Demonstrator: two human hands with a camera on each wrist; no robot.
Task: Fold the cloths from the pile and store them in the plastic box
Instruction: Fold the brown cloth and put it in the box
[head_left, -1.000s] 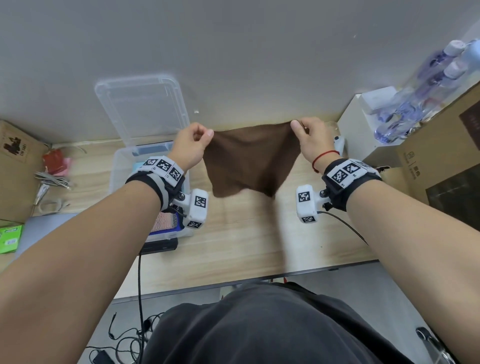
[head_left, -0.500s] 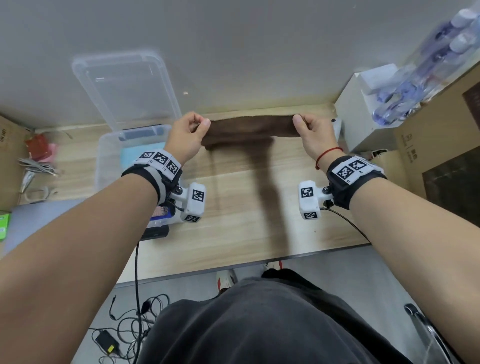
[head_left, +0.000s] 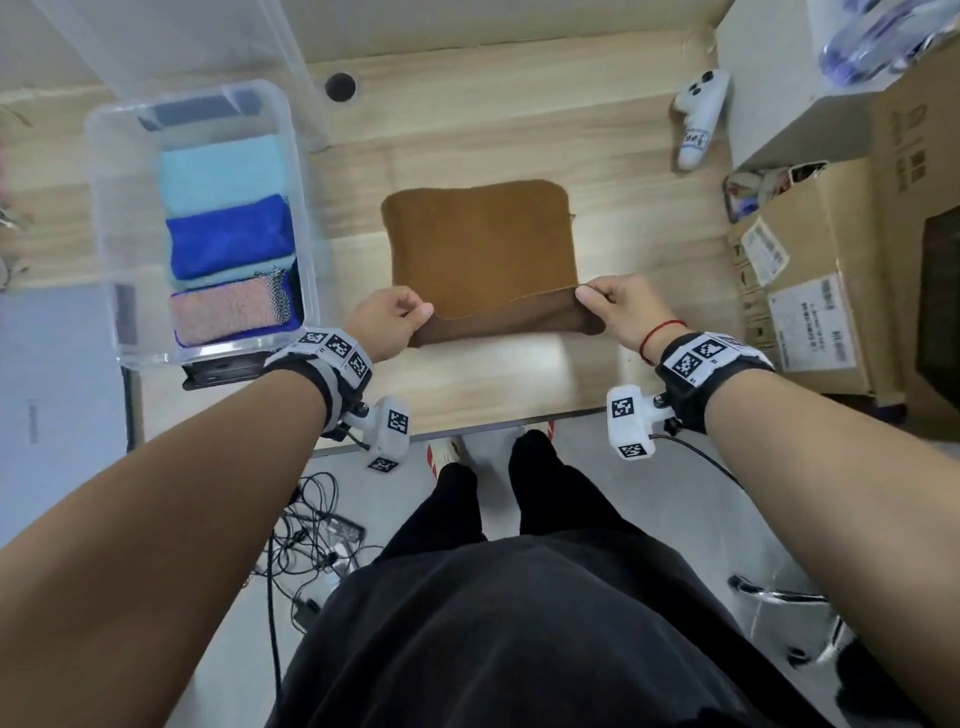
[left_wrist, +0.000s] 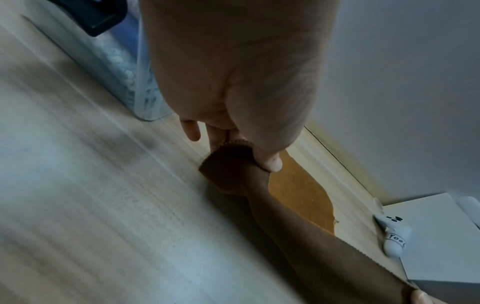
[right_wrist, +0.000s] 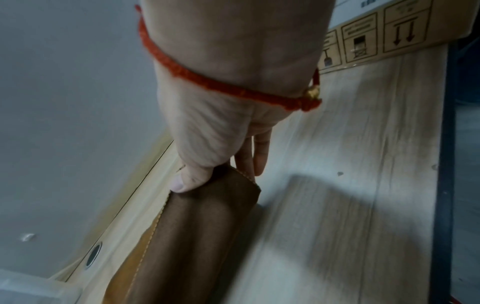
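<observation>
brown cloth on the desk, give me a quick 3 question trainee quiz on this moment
1. True or false: the brown cloth is already in the plastic box.
2. Which hands pinch the cloth's near corners? A) left hand only B) right hand only C) both
3. Fill in: the folded cloth in the box nearest the person is mostly ____ .

Key
1. False: it lies on the wooden desk, right of the box.
2. C: each hand pinches one near corner.
3. Pink: the pink cloth lies nearest, the dark blue cloth behind it.
</observation>
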